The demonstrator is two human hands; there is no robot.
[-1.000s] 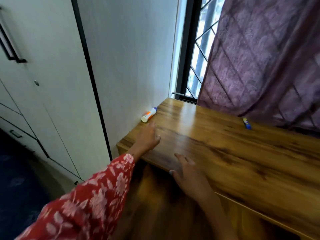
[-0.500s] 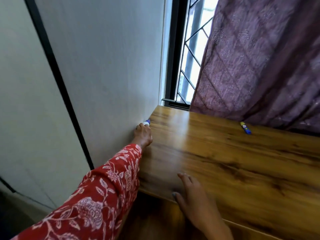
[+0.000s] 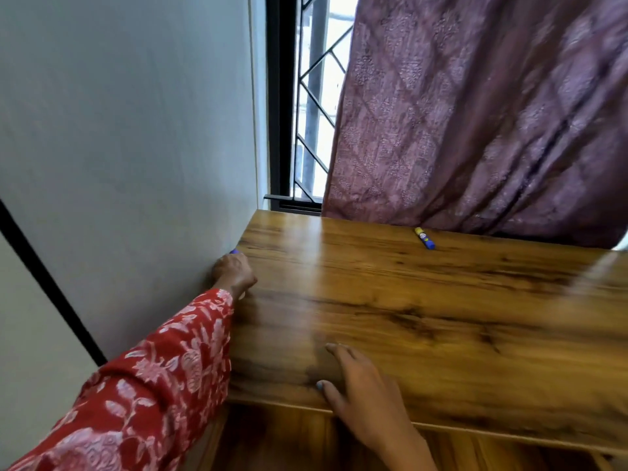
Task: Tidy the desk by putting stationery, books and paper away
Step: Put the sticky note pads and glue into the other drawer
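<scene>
Right hand [image 3: 365, 385], six o'clock: fingers flat on the desk [image 3: 441, 317] edge, holding nothing. Left hand [image 3: 233, 270], nine o'clock, against the wall [image 3: 129, 147]: now curled over the glue stick [image 3: 233, 252], which lay uncovered a second ago; pickup under way. Crayon [image 3: 425, 238], one o'clock, near the curtain [image 3: 475, 113]: uncollected.
</scene>
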